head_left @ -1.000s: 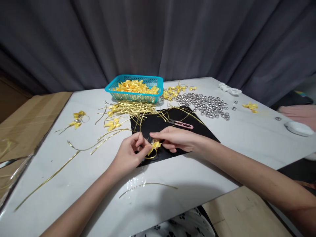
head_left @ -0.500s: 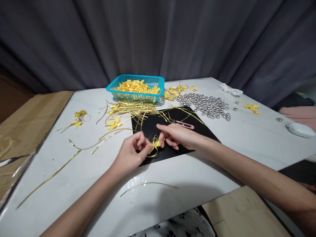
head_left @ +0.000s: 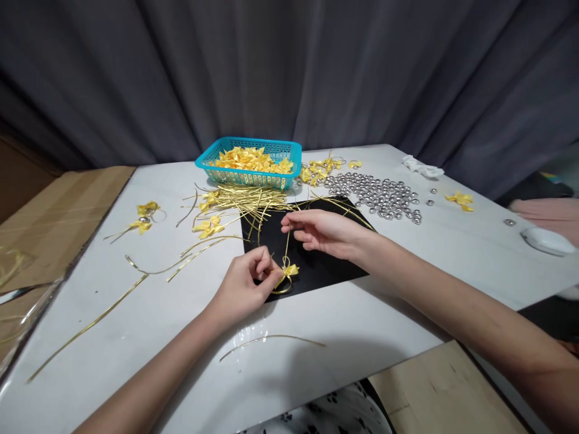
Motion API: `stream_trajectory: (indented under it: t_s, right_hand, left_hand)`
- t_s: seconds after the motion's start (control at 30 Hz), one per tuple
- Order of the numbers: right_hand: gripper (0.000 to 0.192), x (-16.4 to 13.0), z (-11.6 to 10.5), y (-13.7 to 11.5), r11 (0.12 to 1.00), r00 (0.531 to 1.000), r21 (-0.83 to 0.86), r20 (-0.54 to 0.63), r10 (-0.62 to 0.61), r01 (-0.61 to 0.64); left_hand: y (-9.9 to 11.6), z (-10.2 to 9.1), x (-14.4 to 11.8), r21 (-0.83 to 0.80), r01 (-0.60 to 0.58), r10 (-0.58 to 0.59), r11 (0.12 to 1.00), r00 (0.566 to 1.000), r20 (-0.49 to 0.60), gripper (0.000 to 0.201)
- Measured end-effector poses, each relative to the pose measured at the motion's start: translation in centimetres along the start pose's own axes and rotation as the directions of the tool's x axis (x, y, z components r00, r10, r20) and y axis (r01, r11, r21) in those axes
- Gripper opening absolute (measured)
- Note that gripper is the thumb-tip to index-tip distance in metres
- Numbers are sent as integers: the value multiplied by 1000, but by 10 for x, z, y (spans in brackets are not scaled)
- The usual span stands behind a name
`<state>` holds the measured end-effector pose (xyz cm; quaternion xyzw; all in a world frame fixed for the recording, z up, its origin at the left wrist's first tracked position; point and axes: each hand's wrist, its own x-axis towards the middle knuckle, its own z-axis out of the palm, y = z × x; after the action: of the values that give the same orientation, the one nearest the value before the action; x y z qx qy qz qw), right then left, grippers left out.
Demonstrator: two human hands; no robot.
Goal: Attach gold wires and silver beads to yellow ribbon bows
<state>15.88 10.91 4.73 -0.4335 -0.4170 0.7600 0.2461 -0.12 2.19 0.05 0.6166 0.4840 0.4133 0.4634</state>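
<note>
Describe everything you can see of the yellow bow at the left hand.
The yellow bow looks like glossy satin ribbon, one end spreading right. Gold cord forms loops above and below its middle. The left hand pinches it, hiding its left part, over the black mat; whether it touches the mat is unclear. The right hand, clear of the bow, holds the cord rising from it.

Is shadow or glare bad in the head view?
Head view, mild: soft shadow on the near part of the white table; small glints below the left hand; bright highlights on the silver beads; dim curtain; right hand and yellow bow reasonably clear.
</note>
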Motion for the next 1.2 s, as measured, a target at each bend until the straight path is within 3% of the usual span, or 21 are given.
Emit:
stream_trajectory:
  t_s: [0.1, 0.23, 0.3, 0.4, 0.5, 0.6, 0.8, 1.03, 1.2]
  right_hand:
    - [16, 0, 1, 1, 983, 984, -37, 2, -177, 177]
    - [18, -3, 10, 0, 881, 898, -207, -19, -439, 426]
    - [20, -6, 16, -2, 837, 867, -262, 1, -498, 481]
    - [21, -10, 25, -6, 879, 899, -203, 24, -436, 432]
    - [22, -11, 33, -11, 968, 968, -6, 17, -251, 251]
    - [26, -10, 39, -16, 983, 993, 147, -5, -115, 114]
    - [27, -11, 50, -29, 966, 980, 162, -54, -194, 200]
    - [27, -21, 59, -35, 965, 987, 212, 1, -160, 156]
    - [24, -36, 70, -42, 937, 964, 233, -3, -266, 259]
  left_hand:
    - [1, 0, 0, 3, 7, -7, 1000, 1000, -10, 35]
    - [1, -1, 1, 27, 10, -9, 1000, 999, -41, 34]
    - [1, -2, 2, 44, 0, 2, 999, 999, -51, 34]
    - [0, -3, 3, 89, -20, 25, 996, 998, -59, 34]
    - [0, -3, 3, 188, -48, 62, 981, 996, -68, 34]
    - [-1, -3, 2, 286, -80, 103, 955, 992, -68, 33]
    - [-3, -2, 2, 345, -82, 109, 935, 992, -59, 32]
    - [-3, -2, 3, 376, -96, 138, 921, 987, -85, 33]
    - [-4, -2, 4, 390, -70, 117, 918, 988, -98, 32]
